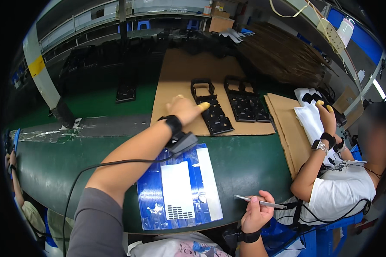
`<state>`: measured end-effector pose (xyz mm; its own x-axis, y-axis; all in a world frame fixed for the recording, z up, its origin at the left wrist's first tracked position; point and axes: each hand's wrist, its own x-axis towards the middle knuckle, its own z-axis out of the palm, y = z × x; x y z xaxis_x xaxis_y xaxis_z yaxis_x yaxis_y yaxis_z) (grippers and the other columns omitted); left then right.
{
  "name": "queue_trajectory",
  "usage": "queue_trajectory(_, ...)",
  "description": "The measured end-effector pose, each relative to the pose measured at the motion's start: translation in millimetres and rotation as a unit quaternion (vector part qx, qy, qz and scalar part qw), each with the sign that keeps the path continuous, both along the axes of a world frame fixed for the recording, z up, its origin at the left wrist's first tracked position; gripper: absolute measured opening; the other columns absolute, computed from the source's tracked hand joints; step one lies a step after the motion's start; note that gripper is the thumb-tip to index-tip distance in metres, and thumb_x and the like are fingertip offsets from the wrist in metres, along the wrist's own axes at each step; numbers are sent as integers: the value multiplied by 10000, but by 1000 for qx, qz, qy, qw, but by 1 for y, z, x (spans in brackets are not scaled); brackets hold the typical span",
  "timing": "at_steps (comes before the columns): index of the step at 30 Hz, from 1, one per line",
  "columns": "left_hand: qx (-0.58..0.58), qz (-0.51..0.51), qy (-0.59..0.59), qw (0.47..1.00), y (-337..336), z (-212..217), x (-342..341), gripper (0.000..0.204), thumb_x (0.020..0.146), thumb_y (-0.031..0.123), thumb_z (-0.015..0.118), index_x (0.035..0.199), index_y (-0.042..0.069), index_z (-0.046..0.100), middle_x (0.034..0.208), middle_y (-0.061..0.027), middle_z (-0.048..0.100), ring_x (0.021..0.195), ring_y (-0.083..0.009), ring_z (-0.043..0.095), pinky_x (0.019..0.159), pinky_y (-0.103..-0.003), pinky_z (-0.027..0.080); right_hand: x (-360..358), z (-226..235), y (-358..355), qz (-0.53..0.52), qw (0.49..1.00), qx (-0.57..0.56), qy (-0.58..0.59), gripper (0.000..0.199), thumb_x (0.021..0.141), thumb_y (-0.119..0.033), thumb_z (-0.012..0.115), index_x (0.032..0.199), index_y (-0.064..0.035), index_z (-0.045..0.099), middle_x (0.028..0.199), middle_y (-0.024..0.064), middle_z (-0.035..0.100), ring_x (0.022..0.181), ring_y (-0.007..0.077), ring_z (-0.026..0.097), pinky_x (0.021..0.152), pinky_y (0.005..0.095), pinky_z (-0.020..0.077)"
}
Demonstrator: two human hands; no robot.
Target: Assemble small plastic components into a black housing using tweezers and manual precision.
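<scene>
Green workshop tabletop; black frame slants lengthwise away, loop end farthest — left hand, grip unclear; right hand clamped on metal tool.

**Head cam: one wide fisheye, facing down and forward**

Left unit of a head-worn pair, above the table. Right hand sits close, low in frame; left hand is farther out, near centre. Coverage reaches the co-worker at right. Straight edges bow toward the black rim.
</scene>
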<state>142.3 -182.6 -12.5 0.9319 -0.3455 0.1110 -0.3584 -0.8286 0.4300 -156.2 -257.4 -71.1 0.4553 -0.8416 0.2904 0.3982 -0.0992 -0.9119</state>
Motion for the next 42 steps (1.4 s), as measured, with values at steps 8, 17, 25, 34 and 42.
queue_trajectory(8, -280, -16, 142, 949, 39, 20, 18, 187, 644, 117, 596, 736, -26, 519, 636, -138, 569, 505, -186, 566, 409, -309, 444, -1, 9, 5, 30, 999, 13, -7, 236, 736, 32, 520, 958, 32, 441, 663, 92, 547, 482, 56, 405, 454, 162, 324)
queue_trajectory(17, -628, -11, 445, 638, 165, 37, -131, 330, 765, 22, 429, 1092, -10, 407, 974, -115, 539, 845, -201, 563, 773, -316, 464, 1, 53, 71, 238, 969, 32, 53, 264, 726, 55, 545, 972, 42, 450, 762, 115, 569, 678, 103, 544, 587, 191, 434)
queue_trajectory(25, -732, 61, 324, 596, 155, 9, -187, 477, 800, 154, 506, 1214, 45, 297, 1066, -89, 466, 863, -139, 501, 737, -273, 460, 24, 34, 81, 270, 947, 113, 132, 232, 734, 57, 550, 955, 38, 482, 795, 75, 547, 685, 70, 503, 589, 178, 406)
queue_trajectory(34, -762, 87, 307, 564, 163, 6, -184, 464, 842, 187, 436, 1252, 78, 249, 1104, -92, 457, 930, -154, 497, 792, -307, 448, 28, 38, 83, 260, 945, 68, 189, 214, 730, 50, 560, 933, 48, 493, 755, 88, 566, 645, 77, 529, 542, 164, 405)
queue_trajectory(42, -723, 52, 272, 634, 163, 0, -190, 482, 849, 165, 419, 1275, 85, 209, 1171, -74, 409, 1013, -151, 442, 866, -292, 376, 25, 36, 77, 247, 946, 119, 173, 247, 710, 40, 577, 939, 50, 483, 712, 92, 575, 600, 63, 518, 517, 153, 391)
